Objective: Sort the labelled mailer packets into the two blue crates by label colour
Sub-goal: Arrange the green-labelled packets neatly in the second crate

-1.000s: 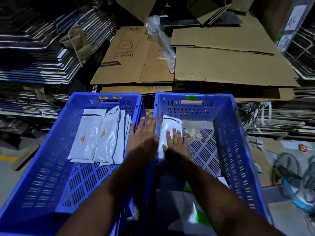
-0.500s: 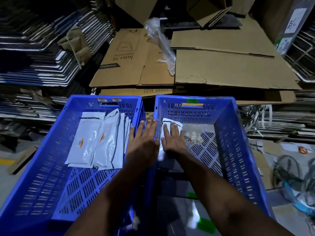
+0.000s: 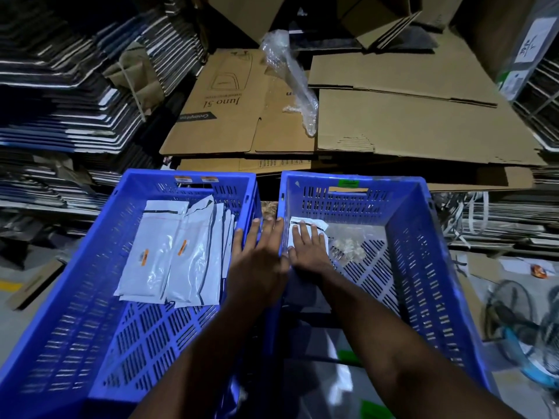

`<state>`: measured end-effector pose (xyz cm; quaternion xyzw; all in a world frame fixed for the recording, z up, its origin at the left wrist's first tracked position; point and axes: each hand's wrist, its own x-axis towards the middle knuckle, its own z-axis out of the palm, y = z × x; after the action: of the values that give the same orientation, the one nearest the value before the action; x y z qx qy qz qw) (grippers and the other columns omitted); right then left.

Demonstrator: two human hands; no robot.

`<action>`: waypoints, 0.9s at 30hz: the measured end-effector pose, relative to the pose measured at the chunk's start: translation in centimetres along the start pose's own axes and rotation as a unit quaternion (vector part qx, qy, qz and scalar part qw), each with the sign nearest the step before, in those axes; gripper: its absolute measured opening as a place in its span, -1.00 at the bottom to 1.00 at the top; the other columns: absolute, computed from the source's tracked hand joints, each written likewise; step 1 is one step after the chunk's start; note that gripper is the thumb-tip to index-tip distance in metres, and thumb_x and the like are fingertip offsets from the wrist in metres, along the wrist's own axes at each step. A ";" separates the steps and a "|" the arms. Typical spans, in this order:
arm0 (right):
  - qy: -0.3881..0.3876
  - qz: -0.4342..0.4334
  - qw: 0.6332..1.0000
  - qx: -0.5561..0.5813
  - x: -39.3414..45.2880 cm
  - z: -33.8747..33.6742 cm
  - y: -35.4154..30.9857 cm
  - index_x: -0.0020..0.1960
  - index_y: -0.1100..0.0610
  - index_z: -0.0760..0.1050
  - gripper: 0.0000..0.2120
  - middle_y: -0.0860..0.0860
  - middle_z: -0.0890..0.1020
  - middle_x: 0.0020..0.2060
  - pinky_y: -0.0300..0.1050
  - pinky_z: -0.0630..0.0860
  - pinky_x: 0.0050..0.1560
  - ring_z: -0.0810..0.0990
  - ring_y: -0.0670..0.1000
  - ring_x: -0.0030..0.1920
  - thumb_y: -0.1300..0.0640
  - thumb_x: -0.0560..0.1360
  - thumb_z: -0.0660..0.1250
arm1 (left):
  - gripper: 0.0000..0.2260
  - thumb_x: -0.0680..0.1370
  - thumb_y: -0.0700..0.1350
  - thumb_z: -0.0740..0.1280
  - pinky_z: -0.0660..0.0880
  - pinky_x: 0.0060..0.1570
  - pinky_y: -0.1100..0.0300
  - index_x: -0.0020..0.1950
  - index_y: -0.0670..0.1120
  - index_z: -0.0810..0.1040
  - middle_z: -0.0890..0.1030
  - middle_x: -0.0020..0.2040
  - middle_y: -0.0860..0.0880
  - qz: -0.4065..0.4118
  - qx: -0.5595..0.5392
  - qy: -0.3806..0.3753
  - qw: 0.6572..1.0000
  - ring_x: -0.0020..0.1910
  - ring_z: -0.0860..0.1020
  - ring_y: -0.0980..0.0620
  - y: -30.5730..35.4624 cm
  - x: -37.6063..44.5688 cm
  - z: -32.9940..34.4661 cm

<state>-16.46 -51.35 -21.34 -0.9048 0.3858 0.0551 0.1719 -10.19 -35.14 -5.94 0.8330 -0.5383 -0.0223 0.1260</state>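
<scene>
Two blue crates stand side by side. The left crate (image 3: 90,267) carries orange tags on its far rim and holds several grey mailer packets (image 3: 169,252) with orange labels. The right crate (image 3: 423,252) has a green tag on its far rim. A white mailer packet (image 3: 308,226) lies at its far left corner, and my right hand (image 3: 308,252) presses flat on it with fingers spread. My left hand (image 3: 260,255) rests flat over the two inner crate walls, holding nothing. More packets with green labels (image 3: 348,356) lie near me, partly hidden by my arms.
Flattened cardboard sheets (image 3: 393,122) are stacked behind the crates, with a clear plastic wrap (image 3: 293,83) on top. Piles of dark flat stock (image 3: 60,101) fill the left. A fan (image 3: 520,322) and scraps lie on the floor at the right. Small pale bits (image 3: 348,246) lie in the right crate.
My right hand has slid the white packet farther along the right crate's floor toward the far wall. My left hand has stayed on the crate walls.
</scene>
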 end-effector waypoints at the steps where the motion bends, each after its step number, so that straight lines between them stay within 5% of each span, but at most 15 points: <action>1: 0.013 0.008 1.000 0.009 -0.4 -0.2 0.2 0.63 0.11 -0.11 -0.36 0.13 -0.14 0.61 0.25 -0.14 0.55 -0.19 0.21 0.60 -0.13 0.62 -0.13 | -0.38 0.54 0.07 0.10 0.03 0.54 -0.14 0.61 0.03 0.11 0.17 0.61 0.03 -0.002 -0.001 0.001 1.000 0.59 0.09 -0.06 0.0 0.0 0.1; 4: 0.048 0.060 0.996 0.039 -1.5 -0.5 1.5 0.63 0.06 -0.16 -0.38 0.18 -0.20 0.60 0.30 -0.15 0.53 -0.19 0.25 0.59 -0.13 0.64 -0.10 | -0.37 0.54 0.04 0.18 0.02 0.54 -0.13 0.61 0.03 0.11 0.18 0.60 0.03 -0.006 -0.003 0.003 1.000 0.59 0.10 -0.06 0.0 0.1 0.2; 15: -0.066 0.080 0.995 -0.014 -1.5 -2.2 2.2 0.56 -0.23 -0.35 -0.39 0.02 -0.29 0.59 0.52 -0.29 0.40 -0.29 0.24 0.58 -0.34 0.59 -0.23 | -0.38 0.52 0.05 0.13 0.07 0.53 -0.14 0.60 0.01 0.17 0.27 0.57 0.01 -0.003 0.022 0.018 1.000 0.56 0.20 -0.09 -0.1 0.1 0.3; 20: 0.026 0.032 0.999 0.014 -4.9 -2.1 0.2 0.62 -0.06 -0.24 -0.39 0.15 -0.19 0.61 0.42 -0.22 0.47 -0.23 0.16 0.60 -0.20 0.65 -0.13 | -0.39 0.54 0.10 0.01 0.13 0.49 -0.21 0.59 -0.06 0.18 0.28 0.57 -0.05 0.021 0.026 0.015 0.999 0.54 0.23 -0.15 -0.3 0.0 0.3; 27: -0.034 0.035 0.999 0.012 -6.5 1.1 -0.6 0.61 -0.09 -0.22 -0.37 0.07 -0.32 0.58 0.43 -0.24 0.45 -0.36 0.13 0.57 -0.16 0.66 0.00 | -0.38 0.55 0.13 -0.04 0.07 0.51 -0.21 0.61 -0.05 0.13 0.24 0.58 -0.05 0.030 0.017 0.008 0.999 0.56 0.17 -0.15 -0.5 0.0 0.4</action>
<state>-20.52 -46.18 -20.67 -0.8859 0.4122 0.0870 0.1940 -9.76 -35.05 -6.45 0.8183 -0.5627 -0.0023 0.1172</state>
